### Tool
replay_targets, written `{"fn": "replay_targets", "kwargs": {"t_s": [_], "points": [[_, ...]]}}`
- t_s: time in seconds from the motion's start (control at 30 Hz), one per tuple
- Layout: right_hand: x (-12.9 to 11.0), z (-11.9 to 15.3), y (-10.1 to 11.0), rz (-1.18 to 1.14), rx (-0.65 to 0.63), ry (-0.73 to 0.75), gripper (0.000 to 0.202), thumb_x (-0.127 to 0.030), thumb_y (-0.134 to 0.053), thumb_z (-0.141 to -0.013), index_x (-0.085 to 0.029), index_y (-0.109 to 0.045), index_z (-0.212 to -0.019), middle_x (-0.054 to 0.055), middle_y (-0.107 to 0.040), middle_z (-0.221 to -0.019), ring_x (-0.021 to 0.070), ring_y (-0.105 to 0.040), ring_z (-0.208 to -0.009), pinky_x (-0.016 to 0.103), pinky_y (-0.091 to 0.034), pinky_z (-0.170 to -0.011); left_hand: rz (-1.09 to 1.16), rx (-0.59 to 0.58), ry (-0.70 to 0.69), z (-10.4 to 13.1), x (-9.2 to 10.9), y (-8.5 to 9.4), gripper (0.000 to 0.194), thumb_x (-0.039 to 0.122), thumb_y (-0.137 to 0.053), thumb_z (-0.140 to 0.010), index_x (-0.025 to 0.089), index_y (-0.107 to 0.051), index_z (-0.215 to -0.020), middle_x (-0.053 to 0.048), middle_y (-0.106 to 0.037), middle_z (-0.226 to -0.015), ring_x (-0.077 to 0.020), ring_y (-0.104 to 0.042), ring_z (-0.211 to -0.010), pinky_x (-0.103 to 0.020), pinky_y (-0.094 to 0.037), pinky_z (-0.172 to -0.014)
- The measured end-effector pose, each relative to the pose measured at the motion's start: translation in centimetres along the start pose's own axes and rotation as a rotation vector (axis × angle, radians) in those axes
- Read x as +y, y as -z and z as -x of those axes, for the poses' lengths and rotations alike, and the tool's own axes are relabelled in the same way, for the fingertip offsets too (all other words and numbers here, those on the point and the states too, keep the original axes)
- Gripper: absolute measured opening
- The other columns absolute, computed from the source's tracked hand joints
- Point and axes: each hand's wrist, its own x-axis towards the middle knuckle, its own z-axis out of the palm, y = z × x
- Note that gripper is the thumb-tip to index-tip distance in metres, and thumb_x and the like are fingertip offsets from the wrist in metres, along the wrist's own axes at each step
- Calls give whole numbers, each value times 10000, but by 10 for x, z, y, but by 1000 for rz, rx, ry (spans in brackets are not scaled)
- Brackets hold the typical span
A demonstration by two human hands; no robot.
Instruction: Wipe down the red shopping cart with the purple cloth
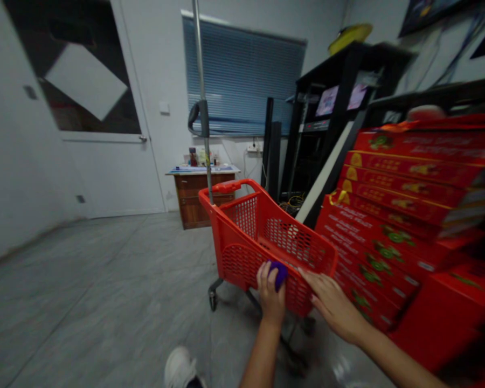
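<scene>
A red plastic shopping cart [238, 258] with perforated basket walls stands in front of me, its handle at the far left end. My left hand [271, 288] is closed around a small purple cloth [281, 274], bunched up against the cart's near side wall. Fingers stretched out, my right hand [327, 296] rests at the rim near the cart's right end and holds nothing. Part of the cart's lower frame is hidden behind my forearms. The inside of the basket shows only in part.
Stacked red cartons [372, 242] stand close on the right, beside a black rack [299, 134]. Behind the cart are a wooden cabinet [188, 199] and a metal pole [202, 81] with a grey handle. A white door [113, 178] is at the left. My white shoe [180, 366] shows below.
</scene>
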Motion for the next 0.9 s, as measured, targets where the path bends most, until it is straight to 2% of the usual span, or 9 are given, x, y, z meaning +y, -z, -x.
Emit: {"fn": "replay_targets", "kwargs": {"t_s": [0.07,0.13,0.27,0.33,0.4,0.53,0.73,0.83,0.9], "points": [[-1,1,-2,-8,-3,-14,611,-266,-326,-965,-281,-140,-1548,67,-487,-1459,208,-479,-1300,476,-391,-1075,-14,-46,-6,-5,2,-1,503,129,-506,-883,260,-454,-1366,-108,-488,-1425,-263,-342,-1405,-505,-444,-1041],[-3,-1,-5,-10,3,-19,609,-273,-329,-968,-283,-139,-1547,70,-499,-1449,213,-497,-1276,469,-401,-1054,-40,-74,-74,8,8,-4,471,126,-501,-882,280,-507,-1327,-87,-507,-1414,-264,-321,-1418,-490,-444,-1031],[-5,-3,-5,-3,16,13,609,-255,-305,-977,-295,-96,-1547,59,-504,-1446,203,-509,-1259,437,-420,-1022,-96,-64,-295,55,16,-8,286,148,-574,-857,290,-644,-1096,-37,-650,-1211,-252,-450,-1318,-467,-418,-1015],[-5,-2,-4,6,28,22,616,-246,-293,-979,-295,-61,-1548,55,-498,-1452,199,-500,-1267,434,-419,-1019,-111,-76,-350,62,13,-7,251,147,-607,-838,299,-659,-1031,-16,-672,-1144,-232,-502,-1256,-450,-404,-1016],[-6,-2,-2,19,40,29,623,-244,-291,-979,-291,-42,-1548,57,-497,-1452,197,-496,-1271,432,-415,-1020,-102,-63,-305,55,6,-5,271,129,-592,-834,302,-654,-1033,-20,-665,-1127,-214,-526,-1207,-424,-424,-995],[-10,-1,-2,58,60,39,633,-232,-313,-968,-270,-68,-1551,67,-513,-1437,197,-513,-1250,414,-411,-1015,-75,8,-95,40,4,-5,319,122,-506,-857,254,-610,-1128,-78,-602,-1207,-222,-506,-1201,-410,-478,-951],[-5,3,-13,147,182,51,632,-263,-311,-977,-226,-58,-1555,88,-554,-1393,189,-545,-1190,387,-412,-991,-23,-45,-183,41,22,-2,298,145,-498,-867,264,-611,-1115,-58,-608,-1181,-213,-511,-1194,-398,-492,-949],[1,8,-24,180,227,42,612,-328,-317,-981,-202,-135,-1551,103,-573,-1367,206,-545,-1185,401,-405,-1000,-43,-65,-131,9,26,6,297,158,-461,-887,236,-607,-1134,-82,-576,-1255,-229,-473,-1246,-420,-471,-984],[5,11,-30,198,261,34,590,-353,-316,-979,-194,-211,-1537,110,-601,-1327,226,-554,-1167,422,-405,-999,-76,-155,-206,-22,29,12,271,195,-483,-897,255,-622,-1121,-72,-578,-1269,-244,-448,-1273,-432,-458,-984]]}}
